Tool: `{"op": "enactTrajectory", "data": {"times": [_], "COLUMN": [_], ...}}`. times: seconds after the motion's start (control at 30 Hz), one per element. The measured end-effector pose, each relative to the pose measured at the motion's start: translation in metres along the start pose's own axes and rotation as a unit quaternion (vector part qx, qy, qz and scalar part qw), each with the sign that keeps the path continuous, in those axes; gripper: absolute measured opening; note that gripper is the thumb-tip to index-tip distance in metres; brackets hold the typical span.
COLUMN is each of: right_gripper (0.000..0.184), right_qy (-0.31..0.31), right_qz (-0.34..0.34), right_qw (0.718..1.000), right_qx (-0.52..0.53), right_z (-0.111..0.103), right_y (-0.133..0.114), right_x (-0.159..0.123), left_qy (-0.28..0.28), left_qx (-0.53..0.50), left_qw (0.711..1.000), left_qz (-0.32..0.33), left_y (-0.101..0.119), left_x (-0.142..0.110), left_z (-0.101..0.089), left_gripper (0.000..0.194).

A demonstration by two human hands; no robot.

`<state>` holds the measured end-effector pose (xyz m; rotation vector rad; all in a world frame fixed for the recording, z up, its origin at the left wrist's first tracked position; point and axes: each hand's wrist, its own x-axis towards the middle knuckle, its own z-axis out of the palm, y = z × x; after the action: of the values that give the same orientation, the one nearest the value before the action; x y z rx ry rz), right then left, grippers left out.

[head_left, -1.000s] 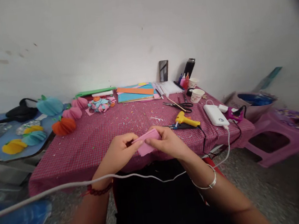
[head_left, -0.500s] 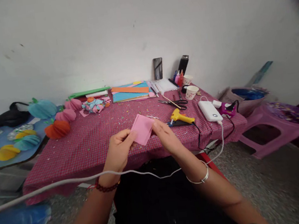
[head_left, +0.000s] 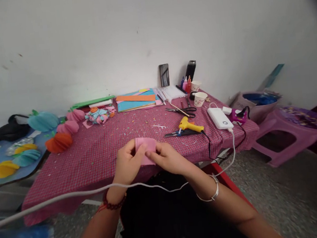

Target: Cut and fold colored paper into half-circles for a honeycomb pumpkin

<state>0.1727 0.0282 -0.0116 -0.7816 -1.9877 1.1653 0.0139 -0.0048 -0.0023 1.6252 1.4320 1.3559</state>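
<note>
A small pink piece of paper (head_left: 149,145) is held over the front edge of the table, upright between both hands. My left hand (head_left: 127,161) grips its left side, thumb across the front. From the right, my right hand (head_left: 170,157) pinches it, its thumb also on the front face; the fingers behind the paper are hidden. Beyond the hands lie a yellow hot glue gun (head_left: 190,125) and a dark cutter knife (head_left: 174,134). Black-handled scissors (head_left: 186,111) rest farther back with a thin stick across them.
Paper pumpkins (head_left: 59,142) stand at the left, beside a heap of paper scraps (head_left: 100,115). Coloured sheets (head_left: 136,103) lie by the wall. Paper cups (head_left: 200,99), a white power bank (head_left: 220,118) and a purple socket (head_left: 238,115) are at right. A white cable (head_left: 143,184) crosses before me.
Both hands have drawn the pink paper lower and closer to me. My right hand has turned inward, its thumb now pressing the front of the paper beside the left thumb.
</note>
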Motion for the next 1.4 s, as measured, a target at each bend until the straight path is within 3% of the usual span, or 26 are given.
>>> {"op": "enactTrajectory", "data": {"times": [0.1, 0.2, 0.3, 0.4, 0.47, 0.6, 0.83, 0.93, 1.2, 1.4], "right_gripper": [0.022, 0.021, 0.019, 0.020, 0.019, 0.015, 0.011, 0.014, 0.034, 0.038], "right_qy": [-0.078, -0.101, -0.036, 0.055, 0.085, 0.118, 0.200, 0.211, 0.184, 0.160], "right_qz": [-0.008, -0.012, -0.013, -0.003, -0.010, -0.012, 0.016, 0.030, 0.053, 0.055], "right_qw": [0.995, 0.990, 0.996, 0.997, 0.995, 0.990, 0.977, 0.974, 0.979, 0.985], "right_qx": [0.055, 0.099, 0.080, 0.059, 0.060, 0.079, 0.073, 0.074, 0.074, 0.030], "right_z": [-0.004, -0.008, -0.014, -0.019, -0.018, 0.000, 0.030, 0.033, 0.036, 0.035], "right_y": [-0.003, -0.001, 0.004, 0.015, 0.027, 0.056, 0.094, 0.101, 0.109, 0.104], "right_x": [-0.004, -0.003, 0.004, 0.019, 0.031, 0.053, 0.060, 0.060, 0.062, 0.060], "left_qy": [0.021, 0.061, 0.054, -0.040, -0.082, -0.055, -0.030, -0.022, -0.032, -0.030], "left_qx": [0.046, 0.020, -0.025, -0.009, 0.051, 0.189, 0.211, 0.193, 0.158, 0.180], "left_qw": [0.998, 0.998, 0.998, 0.998, 0.995, 0.980, 0.977, 0.980, 0.985, 0.981], "left_qz": [0.030, 0.013, -0.034, -0.039, -0.029, -0.029, -0.027, -0.042, -0.057, -0.058], "left_y": [0.006, 0.004, -0.008, -0.025, -0.040, -0.069, -0.093, -0.097, -0.095, -0.101], "left_x": [-0.003, -0.004, 0.002, 0.013, 0.021, 0.035, 0.046, 0.045, 0.041, 0.042], "left_z": [0.000, 0.002, -0.004, -0.014, -0.018, -0.015, -0.002, -0.001, 0.000, -0.003], "left_gripper": [0.040, 0.045, 0.044, 0.029, 0.019, 0.018, 0.015, 0.003, 0.022, 0.011]}}
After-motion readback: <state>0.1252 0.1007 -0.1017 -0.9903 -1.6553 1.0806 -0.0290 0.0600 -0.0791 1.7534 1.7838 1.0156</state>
